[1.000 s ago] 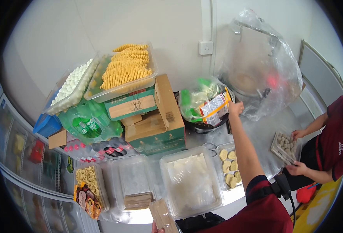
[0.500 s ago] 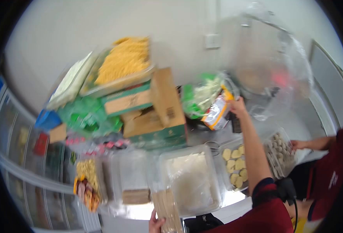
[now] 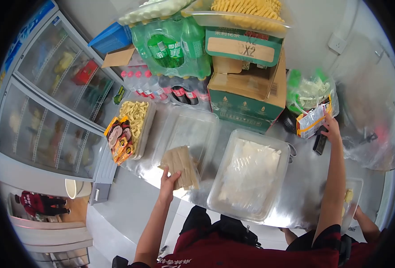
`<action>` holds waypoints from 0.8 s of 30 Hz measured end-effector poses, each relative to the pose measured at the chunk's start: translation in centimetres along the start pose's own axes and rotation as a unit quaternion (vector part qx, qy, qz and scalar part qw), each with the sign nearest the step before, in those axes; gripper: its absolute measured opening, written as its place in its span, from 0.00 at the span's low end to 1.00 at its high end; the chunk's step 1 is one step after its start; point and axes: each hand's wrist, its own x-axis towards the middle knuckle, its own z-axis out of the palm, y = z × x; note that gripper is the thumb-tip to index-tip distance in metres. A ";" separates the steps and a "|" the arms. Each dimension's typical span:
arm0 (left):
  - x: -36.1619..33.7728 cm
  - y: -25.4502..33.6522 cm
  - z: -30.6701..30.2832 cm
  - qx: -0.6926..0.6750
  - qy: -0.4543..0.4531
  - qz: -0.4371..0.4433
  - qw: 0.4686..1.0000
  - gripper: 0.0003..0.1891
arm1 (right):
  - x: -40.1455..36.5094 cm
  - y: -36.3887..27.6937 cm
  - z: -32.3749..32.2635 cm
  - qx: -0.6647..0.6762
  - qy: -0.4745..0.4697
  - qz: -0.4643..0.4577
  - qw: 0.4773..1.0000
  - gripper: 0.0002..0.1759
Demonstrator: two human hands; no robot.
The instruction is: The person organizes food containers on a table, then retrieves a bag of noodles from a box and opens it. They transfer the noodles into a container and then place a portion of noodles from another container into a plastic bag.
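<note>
My left hand point(image 3: 170, 184) is closed on a flat bundle of brown strips point(image 3: 180, 167), over the front end of a clear plastic container point(image 3: 191, 118). To its right stands a second clear container point(image 3: 213, 187) with pale, whitish sheets point(image 3: 249, 174) under clear film. My right hand point(image 3: 331, 128) reaches to the back right. Its fingers are closed on the edge of an orange-edged printed plastic packet point(image 3: 313, 119), which leans against a lined bin point(image 3: 313, 91) with green and clear plastic in it. A dark, flat object point(image 3: 320, 144) lies just below my right hand.
At left, noodles point(image 3: 134, 118) and an orange packet point(image 3: 118, 140) fill a container. Behind are a green carton point(image 3: 242, 109), bottle packs point(image 3: 173, 47) and a yellow-filled tray point(image 3: 246, 20). A co-worker's hand point(image 3: 365, 221) is by a tray point(image 3: 353, 196) at right. Glass-door fridges point(image 3: 50, 94) stand left.
The view has swung left and steadied. My left hand has brought the brown bundle back over the left container. My right hand stays on the packet. The potato-slice tray no longer shows in its earlier spot.
</note>
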 end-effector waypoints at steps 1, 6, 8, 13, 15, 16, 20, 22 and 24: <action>1.4 0.0 0.2 0.009 -0.002 0.001 1.000 0.37 | -0.5 -0.4 0.7 0.012 -0.014 0.016 1.000 0.42; 5.7 -1.4 3.2 -0.008 -0.047 0.034 0.998 0.35 | -1.6 -0.9 4.1 0.087 0.001 0.050 0.995 0.47; 5.4 -0.8 5.1 -0.031 -0.032 0.001 0.999 0.35 | 0.3 0.2 4.4 0.132 0.027 0.036 0.990 0.40; 4.8 0.4 6.4 0.113 -0.172 0.074 0.976 0.35 | 0.3 0.4 3.8 0.125 -0.014 0.026 0.992 0.30; 5.9 0.7 6.7 0.198 -0.204 0.115 0.952 0.34 | 0.0 0.1 3.6 0.112 0.005 0.026 0.993 0.25; 6.6 0.8 6.9 0.303 -0.199 0.158 0.918 0.35 | -0.1 0.1 3.4 0.115 0.006 0.022 0.993 0.25; 10.4 -0.9 6.9 0.200 -0.245 0.107 0.942 0.37 | -0.5 -0.6 3.2 0.076 0.023 -0.002 0.997 0.24; 11.5 -2.6 7.1 0.242 -0.229 0.123 0.935 0.37 | -0.7 -1.0 3.5 0.065 0.035 -0.009 0.997 0.23; 11.1 -3.1 7.4 0.363 -0.177 0.180 0.897 0.35 | 0.1 -0.4 4.2 0.087 0.118 -0.016 0.989 0.30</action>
